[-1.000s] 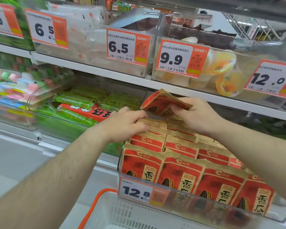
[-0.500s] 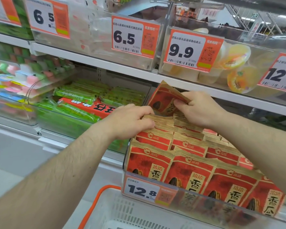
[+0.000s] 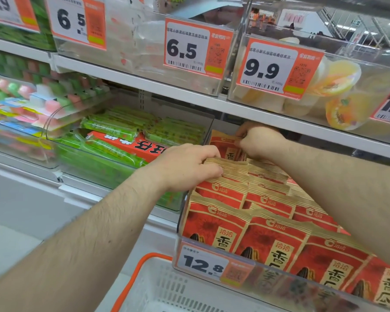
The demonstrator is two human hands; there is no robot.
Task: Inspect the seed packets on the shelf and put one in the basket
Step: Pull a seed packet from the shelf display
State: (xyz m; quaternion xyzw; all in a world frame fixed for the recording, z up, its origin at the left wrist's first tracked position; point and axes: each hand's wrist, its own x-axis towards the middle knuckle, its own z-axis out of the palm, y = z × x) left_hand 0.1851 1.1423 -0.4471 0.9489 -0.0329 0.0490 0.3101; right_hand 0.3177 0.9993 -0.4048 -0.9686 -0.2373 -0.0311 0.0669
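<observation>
My right hand (image 3: pixel 260 140) pinches top edge of rear seed packet (image 3: pixel 226 146), upright at back of clear bin (image 3: pixel 180 226). My left hand (image 3: pixel 189 167) curled over packet tops mid-row, fingers pressing down, gripping none. White basket (image 3: pixel 167 289), orange rim, sits below bin, no packet inside.
</observation>
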